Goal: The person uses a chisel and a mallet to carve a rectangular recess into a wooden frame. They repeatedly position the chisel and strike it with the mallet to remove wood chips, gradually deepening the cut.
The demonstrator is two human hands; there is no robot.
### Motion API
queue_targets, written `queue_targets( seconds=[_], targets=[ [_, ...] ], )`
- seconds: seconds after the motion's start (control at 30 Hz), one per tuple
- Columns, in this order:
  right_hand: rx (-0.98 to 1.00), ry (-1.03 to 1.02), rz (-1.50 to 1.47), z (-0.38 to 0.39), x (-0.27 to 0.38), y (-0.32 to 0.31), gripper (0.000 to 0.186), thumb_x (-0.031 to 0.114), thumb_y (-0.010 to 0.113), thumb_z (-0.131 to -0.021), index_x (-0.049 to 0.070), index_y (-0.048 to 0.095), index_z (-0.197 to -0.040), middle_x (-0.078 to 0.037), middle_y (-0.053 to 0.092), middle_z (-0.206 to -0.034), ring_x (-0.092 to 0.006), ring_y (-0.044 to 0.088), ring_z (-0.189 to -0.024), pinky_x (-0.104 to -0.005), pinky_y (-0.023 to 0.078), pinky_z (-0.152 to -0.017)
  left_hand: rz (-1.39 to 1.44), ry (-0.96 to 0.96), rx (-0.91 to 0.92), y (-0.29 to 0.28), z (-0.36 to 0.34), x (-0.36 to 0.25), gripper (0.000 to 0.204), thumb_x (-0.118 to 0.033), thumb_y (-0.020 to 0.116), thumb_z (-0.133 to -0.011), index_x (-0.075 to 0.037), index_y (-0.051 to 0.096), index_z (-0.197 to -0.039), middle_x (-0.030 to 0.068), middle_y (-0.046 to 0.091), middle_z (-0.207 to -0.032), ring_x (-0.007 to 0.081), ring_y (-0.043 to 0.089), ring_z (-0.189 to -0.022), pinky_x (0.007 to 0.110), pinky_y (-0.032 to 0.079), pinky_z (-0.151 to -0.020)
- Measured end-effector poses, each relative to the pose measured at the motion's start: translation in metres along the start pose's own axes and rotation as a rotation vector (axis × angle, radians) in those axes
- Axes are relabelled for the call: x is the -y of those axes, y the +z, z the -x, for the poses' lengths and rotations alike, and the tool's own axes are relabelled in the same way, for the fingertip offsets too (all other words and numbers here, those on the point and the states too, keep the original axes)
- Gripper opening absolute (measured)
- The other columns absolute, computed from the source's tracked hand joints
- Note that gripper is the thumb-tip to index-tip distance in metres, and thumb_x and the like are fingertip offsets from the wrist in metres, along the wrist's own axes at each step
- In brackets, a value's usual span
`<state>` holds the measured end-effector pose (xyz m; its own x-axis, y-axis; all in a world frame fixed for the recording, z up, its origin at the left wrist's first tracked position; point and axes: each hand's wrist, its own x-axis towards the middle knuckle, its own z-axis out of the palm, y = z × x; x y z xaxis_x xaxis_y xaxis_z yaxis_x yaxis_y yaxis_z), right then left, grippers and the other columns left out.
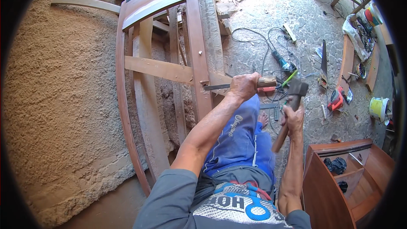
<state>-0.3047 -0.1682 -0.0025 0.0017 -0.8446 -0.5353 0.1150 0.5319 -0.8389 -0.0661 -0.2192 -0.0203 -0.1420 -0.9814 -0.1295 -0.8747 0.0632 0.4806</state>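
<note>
My left hand (243,86) grips a chisel (237,85) by its wooden handle, and the steel blade points left into a joint of the wooden chair frame (193,55). The blade tip touches the frame's upright rail where a crosspiece (159,69) meets it. My right hand (293,118) holds a hammer (292,101) by its wooden handle, with the dark metal head raised just right of the chisel's butt end. The hammer head and chisel handle are a short gap apart.
Sawdust covers the ground on the left. Cables, an angle grinder (282,61), a hand saw (323,61), a red power tool (336,99) and a yellow cup (378,107) lie on the stone floor at right. A wooden cabinet (339,178) stands at lower right. Curved wooden slats (87,2) lie upper left.
</note>
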Motion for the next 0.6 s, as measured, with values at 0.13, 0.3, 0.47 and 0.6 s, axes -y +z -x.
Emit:
queue_targets(
  seconds=[0.13,0.3,0.47,0.6],
  targets=[
    [0.131,-0.418,0.459,-0.027,-0.016,0.006,0.033,0.004,0.061,-0.086,0.004,0.054,-0.118,-0.005,0.057,-0.076,-0.013,0.053,-0.045,-0.03,0.044,-0.04,-0.041,-0.024,0.022,0.014,-0.001,0.009,0.009,-0.018,0.061,-0.088,-0.01,0.059,-0.093,0.0172,0.071,-0.083,0.0383,0.072,-0.08,0.051,0.056,-0.068],
    [-0.017,0.067,0.115,-0.027,-0.005,0.008,0.059,0.009,0.064,-0.077,-0.001,0.049,-0.134,-0.014,0.067,-0.093,-0.0218,0.064,-0.071,-0.0383,0.054,-0.063,-0.068,-0.057,0.027,0.01,-0.01,0.01,0.009,-0.018,0.061,-0.088,-0.011,0.06,-0.093,0.0175,0.072,-0.085,0.0384,0.072,-0.081,0.052,0.055,-0.069],
    [0.271,0.022,0.515,-0.017,0.013,0.007,0.051,0.011,0.066,-0.079,0.0,0.054,-0.127,-0.01,0.063,-0.088,-0.0193,0.061,-0.07,-0.0371,0.052,-0.062,-0.067,-0.088,0.127,0.003,-0.007,0.009,0.013,-0.022,0.065,-0.087,-0.012,0.068,-0.096,0.017,0.074,-0.091,0.0367,0.073,-0.087,0.049,0.057,-0.076],
    [0.208,0.017,0.322,-0.001,-0.011,0.008,0.045,0.007,0.065,-0.081,0.0,0.053,-0.124,-0.008,0.06,-0.076,-0.0166,0.058,-0.057,-0.0334,0.049,-0.05,0.009,-0.101,0.438,-0.026,-0.024,0.001,0.017,-0.016,0.066,-0.082,-0.008,0.074,-0.094,0.0226,0.074,-0.097,0.0376,0.073,-0.092,0.049,0.058,-0.079]
  ],
)
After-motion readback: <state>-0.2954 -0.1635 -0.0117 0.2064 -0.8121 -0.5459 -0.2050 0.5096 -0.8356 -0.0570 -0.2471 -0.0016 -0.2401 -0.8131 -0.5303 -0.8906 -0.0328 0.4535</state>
